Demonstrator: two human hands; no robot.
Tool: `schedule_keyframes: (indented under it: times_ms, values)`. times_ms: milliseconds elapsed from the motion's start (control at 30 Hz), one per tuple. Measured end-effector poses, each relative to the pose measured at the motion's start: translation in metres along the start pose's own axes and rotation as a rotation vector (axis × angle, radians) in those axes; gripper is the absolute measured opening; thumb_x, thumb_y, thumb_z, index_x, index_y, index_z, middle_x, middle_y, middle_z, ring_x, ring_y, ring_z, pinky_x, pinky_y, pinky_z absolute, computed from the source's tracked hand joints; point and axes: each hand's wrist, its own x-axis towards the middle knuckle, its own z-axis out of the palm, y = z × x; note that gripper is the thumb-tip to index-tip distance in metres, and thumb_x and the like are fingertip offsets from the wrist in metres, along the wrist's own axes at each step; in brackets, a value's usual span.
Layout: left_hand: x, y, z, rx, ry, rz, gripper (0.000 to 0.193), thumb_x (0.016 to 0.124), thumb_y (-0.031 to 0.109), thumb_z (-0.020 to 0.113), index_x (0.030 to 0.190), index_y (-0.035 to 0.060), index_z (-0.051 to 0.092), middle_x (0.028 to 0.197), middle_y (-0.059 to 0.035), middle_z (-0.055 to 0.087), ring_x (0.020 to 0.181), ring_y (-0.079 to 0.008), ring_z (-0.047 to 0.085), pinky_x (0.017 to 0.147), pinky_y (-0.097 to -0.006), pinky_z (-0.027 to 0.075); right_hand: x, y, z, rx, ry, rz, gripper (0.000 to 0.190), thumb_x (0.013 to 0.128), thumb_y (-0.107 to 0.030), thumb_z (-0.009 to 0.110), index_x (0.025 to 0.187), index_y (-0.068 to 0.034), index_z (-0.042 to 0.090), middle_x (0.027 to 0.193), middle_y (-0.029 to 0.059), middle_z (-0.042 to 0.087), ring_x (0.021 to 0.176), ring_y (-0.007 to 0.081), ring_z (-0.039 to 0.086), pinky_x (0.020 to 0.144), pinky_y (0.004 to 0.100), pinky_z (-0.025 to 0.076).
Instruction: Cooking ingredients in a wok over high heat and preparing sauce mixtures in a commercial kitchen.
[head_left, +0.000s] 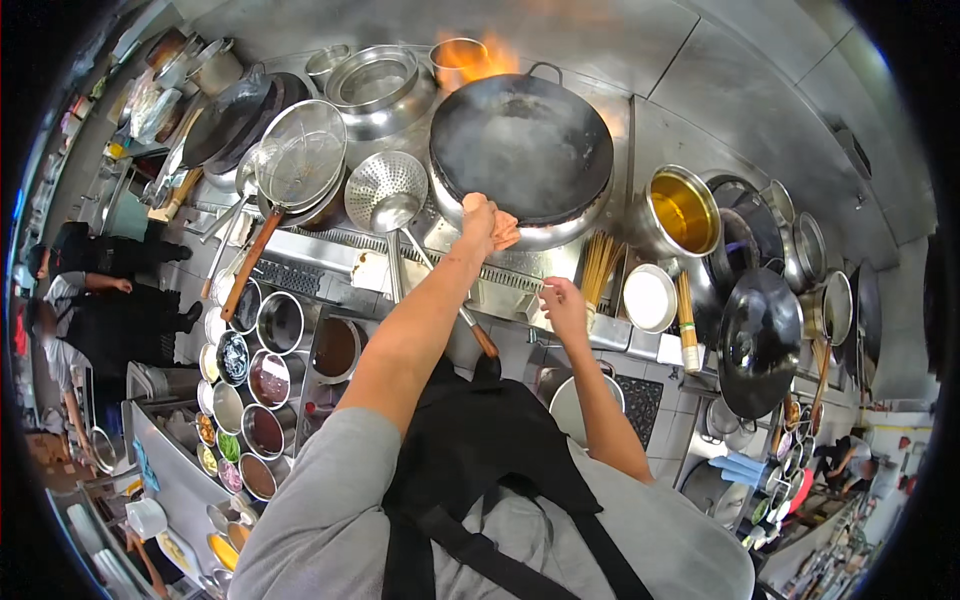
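A large black wok (521, 146) sits on the burner before me, with haze over its bowl. My left hand (480, 221) is closed on a folded orange cloth (505, 231) at the wok's near rim. Whatever part of the wok lies under the cloth is hidden. Lower and to the right, my right hand (564, 304) hovers by the range's front edge, fingers loosely bent and apart, nothing visible in them. Beside it stands a bamboo wok brush (600, 266). A perforated steel ladle (386, 187) rests left of the wok.
Flames (484, 60) rise behind the wok around a steel pot. To the right are a pot of yellow oil (682, 214) and a white-filled bowl (649, 298). Wire strainers (301, 154) lie left. Sauce pots (270, 379) stand lower left. Co-workers (97, 300) are at far left.
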Motion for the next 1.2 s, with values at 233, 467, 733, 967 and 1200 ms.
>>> schedule_keyframes:
  times_ms: [233,467,733,967,1200]
  values:
    - [-0.053,-0.026,-0.017,0.351,0.182,0.173,0.063,0.089,0.063,0.051,0.09,0.0004,0.059,0.073,-0.006,0.061,0.061,-0.0201,0.062,0.055,-0.0382,0.052,-0.013,-0.031,0.01,0.045,0.14,-0.213,0.044,0.091,-0.02,0.063,0.13,-0.003,0.052,0.108,0.0093,0.063,0.09,0.0156,0.058,0.077,0.03,0.05]
    - [-0.197,-0.054,-0.007,0.216,-0.312,0.373,0.072,0.09,0.067,0.044,0.133,0.0103,0.042,0.122,-0.009,0.054,0.111,-0.0218,0.056,0.093,-0.0375,0.048,-0.023,-0.051,0.071,0.127,-0.156,-0.159,0.037,0.084,-0.014,0.069,0.114,0.0,0.051,0.094,0.0046,0.06,0.084,0.0112,0.057,0.074,0.0264,0.048]
    - [-0.239,-0.004,-0.024,0.041,-0.241,0.458,0.063,0.093,0.05,0.053,0.135,0.0047,0.043,0.127,-0.0103,0.057,0.123,-0.0259,0.051,0.102,-0.0435,0.044,-0.003,-0.148,0.059,0.691,-0.268,-0.161,0.027,0.084,-0.002,0.065,0.109,-0.002,0.054,0.1,0.002,0.058,0.092,0.0094,0.056,0.081,0.0249,0.046]
    - [-0.2,-0.03,-0.01,0.037,-0.14,0.215,0.051,0.092,0.048,0.058,0.121,0.0073,0.048,0.102,-0.0138,0.062,0.083,-0.0259,0.064,0.073,-0.0427,0.055,0.003,-0.123,0.025,0.538,-0.394,-0.011,0.047,0.084,-0.008,0.068,0.127,0.0,0.051,0.117,0.013,0.061,0.107,0.0194,0.06,0.089,0.0328,0.047]
    - [-0.102,-0.017,-0.024,-0.233,-0.125,-0.075,0.063,0.087,0.062,0.056,0.109,0.0031,0.05,0.086,-0.0188,0.061,0.074,-0.0329,0.062,0.061,-0.0469,0.053,0.003,0.104,-0.038,-1.097,0.461,0.211,0.074,0.075,-0.028,0.07,0.13,0.002,0.033,0.115,0.0249,0.044,0.095,0.0456,0.052,0.085,0.0492,0.048]
